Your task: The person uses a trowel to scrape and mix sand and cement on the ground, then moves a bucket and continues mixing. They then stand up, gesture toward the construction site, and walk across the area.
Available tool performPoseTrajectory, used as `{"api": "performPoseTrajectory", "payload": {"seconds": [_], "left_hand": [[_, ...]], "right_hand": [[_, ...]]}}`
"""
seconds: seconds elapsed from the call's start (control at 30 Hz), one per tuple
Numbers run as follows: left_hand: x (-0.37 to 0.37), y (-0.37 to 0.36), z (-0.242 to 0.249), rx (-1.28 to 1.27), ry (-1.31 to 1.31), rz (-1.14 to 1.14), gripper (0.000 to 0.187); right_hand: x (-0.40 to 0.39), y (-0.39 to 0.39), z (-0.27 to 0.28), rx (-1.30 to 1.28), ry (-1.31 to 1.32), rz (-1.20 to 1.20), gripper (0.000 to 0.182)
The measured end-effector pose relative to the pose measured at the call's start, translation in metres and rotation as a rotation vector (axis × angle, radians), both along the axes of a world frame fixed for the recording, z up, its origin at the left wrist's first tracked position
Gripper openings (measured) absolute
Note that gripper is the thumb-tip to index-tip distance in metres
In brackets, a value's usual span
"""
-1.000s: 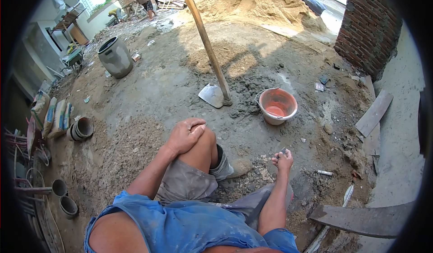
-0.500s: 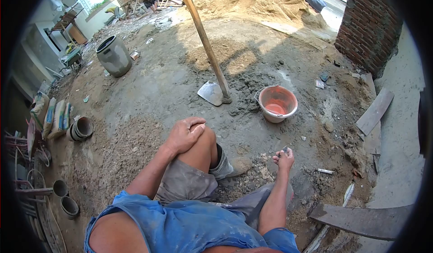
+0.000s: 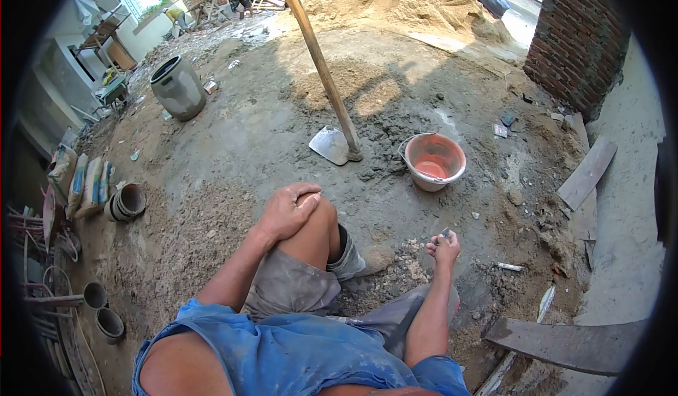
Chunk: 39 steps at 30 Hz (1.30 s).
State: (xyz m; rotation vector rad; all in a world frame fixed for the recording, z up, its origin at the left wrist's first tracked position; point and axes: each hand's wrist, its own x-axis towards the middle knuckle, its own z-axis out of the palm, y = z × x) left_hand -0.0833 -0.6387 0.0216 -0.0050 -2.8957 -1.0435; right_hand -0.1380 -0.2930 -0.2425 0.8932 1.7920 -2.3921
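One orange bucket (image 3: pixel 433 160) with reddish residue, grey drum (image 3: pixel 178 87) beyond

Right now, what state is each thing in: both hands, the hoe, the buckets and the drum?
left hand: flat on the raised knee, holding nothing
right hand: fingers pinched on a small dark object, too small to identify
hoe: blade on the ground, handle leaning up, untouched
orange bucket: upright, open, little inside
grey drum: upright, open top
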Motion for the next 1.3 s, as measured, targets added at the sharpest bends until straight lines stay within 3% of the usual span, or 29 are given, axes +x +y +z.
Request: {"api": "performPoseTrajectory", "payload": {"seconds": [1.3], "left_hand": [[0.0042,-0.0018,0.0000,-0.024,0.027,0.001,0.035]], "right_hand": [[0.0038,-0.0029,0.0071,0.014,-0.009,-0.006,0.016]]}}
